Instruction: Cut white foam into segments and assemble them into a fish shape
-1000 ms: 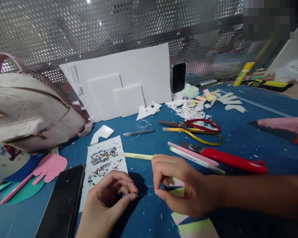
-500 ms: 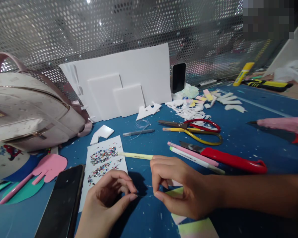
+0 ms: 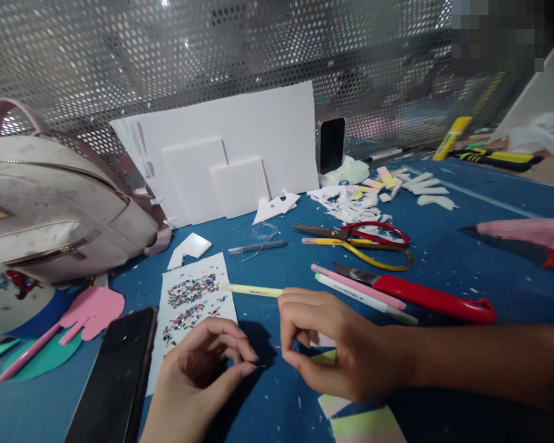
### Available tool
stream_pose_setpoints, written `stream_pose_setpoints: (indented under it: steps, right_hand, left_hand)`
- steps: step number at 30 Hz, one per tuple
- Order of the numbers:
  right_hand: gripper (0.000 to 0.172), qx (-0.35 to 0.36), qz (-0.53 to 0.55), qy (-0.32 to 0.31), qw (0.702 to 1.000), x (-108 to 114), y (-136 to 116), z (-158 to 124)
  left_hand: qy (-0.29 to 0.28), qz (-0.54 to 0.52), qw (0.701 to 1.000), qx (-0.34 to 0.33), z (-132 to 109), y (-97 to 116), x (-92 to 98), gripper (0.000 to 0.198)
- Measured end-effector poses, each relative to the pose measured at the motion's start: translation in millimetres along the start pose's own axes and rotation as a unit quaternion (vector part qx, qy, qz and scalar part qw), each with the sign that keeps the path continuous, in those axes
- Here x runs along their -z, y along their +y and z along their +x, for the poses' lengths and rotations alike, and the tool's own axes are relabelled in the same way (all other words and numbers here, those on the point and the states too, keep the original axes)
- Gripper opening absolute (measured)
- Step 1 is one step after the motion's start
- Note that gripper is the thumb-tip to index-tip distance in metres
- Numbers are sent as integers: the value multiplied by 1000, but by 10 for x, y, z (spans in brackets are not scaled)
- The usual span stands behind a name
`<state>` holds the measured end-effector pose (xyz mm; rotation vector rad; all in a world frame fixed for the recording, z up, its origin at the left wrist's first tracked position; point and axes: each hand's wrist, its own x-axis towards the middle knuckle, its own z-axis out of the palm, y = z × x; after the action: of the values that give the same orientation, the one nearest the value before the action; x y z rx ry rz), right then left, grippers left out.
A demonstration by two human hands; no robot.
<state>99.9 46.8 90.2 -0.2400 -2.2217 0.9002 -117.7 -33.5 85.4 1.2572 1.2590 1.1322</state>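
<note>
My left hand [image 3: 212,366] is closed in a pinch just in front of a white sheet [image 3: 219,264] strewn with small multicoloured beads [image 3: 189,292]. From its fingertips a short bit of thin clear thread [image 3: 261,367] sticks out. To its right, my right hand [image 3: 323,344] is curled with thumb and forefinger together; whatever is between them is too fine to see. The two hands are a small gap apart, above the blue table. Beyond the right hand's knuckles lies a pale yellow pen [image 3: 253,290], its tip on the sheet.
A dark phone [image 3: 113,375] lies at left beside a pale backpack [image 3: 60,197]. Scissors [image 3: 364,240], a red-handled knife [image 3: 425,298] and pens lie beyond my right hand. Loose clear thread [image 3: 264,231] is coiled near a grey pen [image 3: 258,247]. Sticky notes [image 3: 369,426] lie in front.
The thread that stretched between both hands' fingertips now shows only as a short end at my left fingers. My right hand has shifted slightly left and up.
</note>
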Motion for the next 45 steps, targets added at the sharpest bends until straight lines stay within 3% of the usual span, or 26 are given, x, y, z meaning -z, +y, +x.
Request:
stream_pose_setpoints:
  steps: [4, 10, 18, 22, 26, 35, 45]
  right_hand:
    - [9, -11, -17, 5, 1000, -11, 14, -5]
    - [11, -6, -26, 5, 1000, -13, 10, -11]
    - [10, 47, -71, -32, 996, -22, -6, -1]
    - [1, 89, -105, -61, 989, -53, 30, -25]
    - [12, 120, -126, -72, 982, -76, 59, -40]
    - [18, 107, -105, -69, 986, -65, 43, -21]
    - [16, 114, -112, -68, 985, -54, 56, -61]
  left_hand:
    - [62, -14, 998, 27, -38, 66, -114, 18]
    - [75, 9, 997, 26, -62, 106, -131, 11]
    - [-39, 112, 992, -31, -22, 54, -12, 7]
    - [-23, 115, 993, -17, -83, 51, -66, 12]
    - [-25, 105, 994, -30, -132, 57, -110, 14]
    - [-35, 81, 996, -8, -144, 69, -109, 17]
    - [-66, 121, 989, -55, -105, 39, -98, 12]
